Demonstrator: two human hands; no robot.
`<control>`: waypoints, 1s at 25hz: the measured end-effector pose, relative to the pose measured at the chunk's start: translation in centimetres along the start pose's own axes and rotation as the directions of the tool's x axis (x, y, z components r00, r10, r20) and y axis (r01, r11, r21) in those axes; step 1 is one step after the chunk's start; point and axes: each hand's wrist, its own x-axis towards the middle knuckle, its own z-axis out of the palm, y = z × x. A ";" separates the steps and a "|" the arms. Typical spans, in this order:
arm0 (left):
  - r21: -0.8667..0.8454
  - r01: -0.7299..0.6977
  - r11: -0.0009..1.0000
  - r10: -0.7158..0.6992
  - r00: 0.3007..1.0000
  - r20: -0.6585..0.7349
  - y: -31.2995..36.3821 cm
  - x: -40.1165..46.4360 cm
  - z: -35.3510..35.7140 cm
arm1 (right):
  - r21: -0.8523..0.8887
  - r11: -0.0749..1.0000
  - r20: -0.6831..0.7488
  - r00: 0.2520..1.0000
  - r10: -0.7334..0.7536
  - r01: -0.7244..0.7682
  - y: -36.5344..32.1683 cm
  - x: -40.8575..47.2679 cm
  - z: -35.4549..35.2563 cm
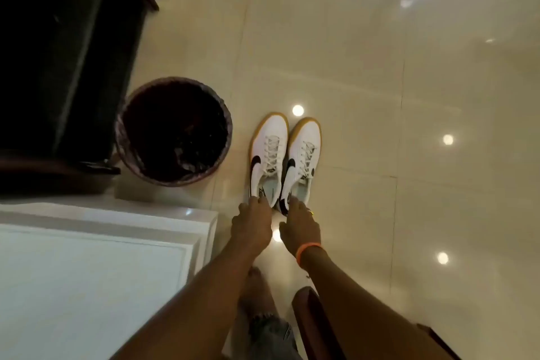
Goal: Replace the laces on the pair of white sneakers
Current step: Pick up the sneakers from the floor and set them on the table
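Observation:
Two white sneakers with tan soles, black side marks and white laces stand side by side on the glossy floor, toes pointing away from me: the left sneaker (267, 152) and the right sneaker (302, 159). My left hand (252, 222) grips the heel of the left sneaker, fingers curled over its back edge. My right hand (299, 228), with an orange band at the wrist, grips the heel of the right sneaker the same way. Both sneakers are laced.
A round dark bin (174, 131) lined with a bag stands just left of the sneakers. Dark wooden furniture (58, 52) fills the upper left, and a white panelled surface (96, 266) lies at lower left. My bare foot (257, 286) and a wooden piece (309, 316) are below the hands.

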 end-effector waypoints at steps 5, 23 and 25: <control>-0.134 0.134 0.982 -0.134 0.991 0.011 -0.6 5.5 6.9 | -0.046 0.999 0.072 0.997 -0.017 0.020 1.6 5.8 6.7; -0.523 -0.277 0.806 0.105 0.936 -0.335 2.3 -6.2 -0.6 | -0.190 0.940 -0.071 0.952 -0.299 0.282 1.9 -4.7 -9.6; -0.512 -0.369 0.776 0.199 0.913 -0.357 2.1 -9.6 -1.7 | -0.199 0.924 -0.099 0.932 -0.349 0.326 2.1 -8.1 -11.9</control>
